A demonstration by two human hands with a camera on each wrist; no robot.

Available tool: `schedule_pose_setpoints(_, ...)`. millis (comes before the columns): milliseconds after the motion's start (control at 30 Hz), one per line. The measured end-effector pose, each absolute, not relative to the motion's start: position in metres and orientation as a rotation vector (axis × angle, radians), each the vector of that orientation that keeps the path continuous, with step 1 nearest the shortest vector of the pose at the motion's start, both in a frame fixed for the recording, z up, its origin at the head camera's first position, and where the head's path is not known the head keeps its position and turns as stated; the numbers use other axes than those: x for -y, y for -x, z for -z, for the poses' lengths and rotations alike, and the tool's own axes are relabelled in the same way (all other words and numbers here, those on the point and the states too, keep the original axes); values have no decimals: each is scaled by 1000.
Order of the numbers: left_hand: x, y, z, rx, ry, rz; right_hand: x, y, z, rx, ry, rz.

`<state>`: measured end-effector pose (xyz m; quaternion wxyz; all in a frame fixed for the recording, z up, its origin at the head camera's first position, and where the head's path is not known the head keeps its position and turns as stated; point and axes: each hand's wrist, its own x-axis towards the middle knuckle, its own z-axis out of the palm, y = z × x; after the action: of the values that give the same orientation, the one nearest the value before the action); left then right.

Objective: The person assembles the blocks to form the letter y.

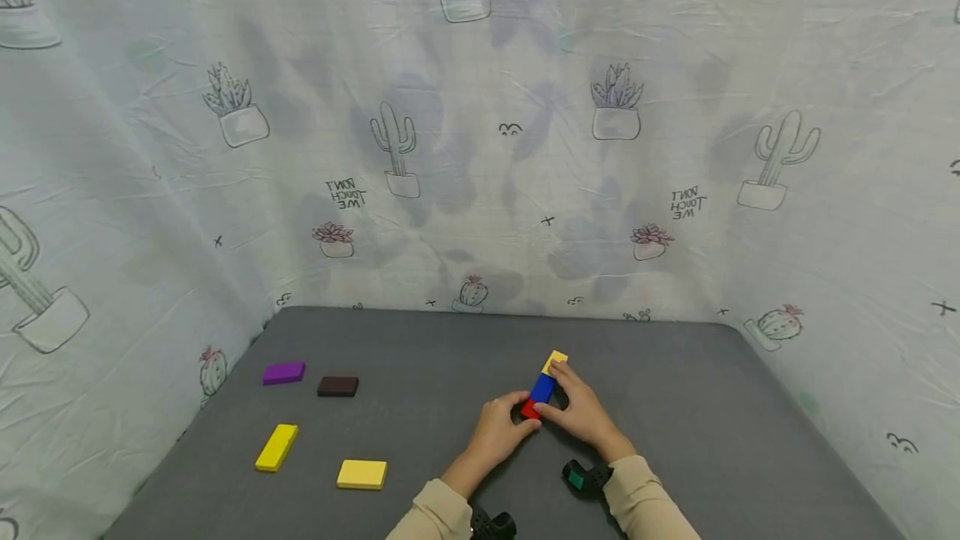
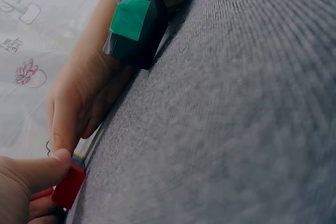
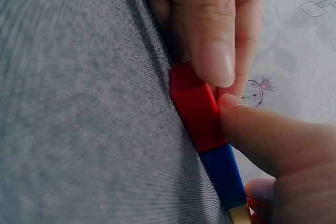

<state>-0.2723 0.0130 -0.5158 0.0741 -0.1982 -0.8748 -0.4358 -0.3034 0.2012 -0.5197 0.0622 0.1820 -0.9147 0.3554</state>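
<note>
A red block (image 1: 531, 410), a blue block (image 1: 542, 388) and a light yellow block (image 1: 555, 362) lie end to end in a slanted row on the grey table. My left hand (image 1: 498, 427) grips the red block at the near end, its thumb over that end in the right wrist view. My right hand (image 1: 583, 411) holds the row from the right. Its thumb (image 3: 257, 129) lies along the red block's edge, and its fingers reach the light yellow block at the far end. Both thumbs come close together over the red block (image 2: 68, 188) in the left wrist view.
On the table's left side lie a purple block (image 1: 283, 373), a dark brown block (image 1: 338, 387), a bright yellow block (image 1: 277, 447) and a pale yellow block (image 1: 362, 475). A cactus-print curtain (image 1: 480, 148) surrounds the grey table (image 1: 712, 423). Dark camera straps sit on both wrists.
</note>
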Motion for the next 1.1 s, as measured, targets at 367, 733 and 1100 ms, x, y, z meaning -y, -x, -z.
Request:
schedule_pose_setpoints(367,-8,272,513,2613,575,1378,-201,302,520,2751,-540,-1062)
schedule_pose_setpoints(733,10,266,503,2618,530,1382,-200,302,519,2768,-523,-1061)
schedule_pose_setpoints(1100,47,255,493,2560,433,1285,-202,303,518,2791,-532,-1067)
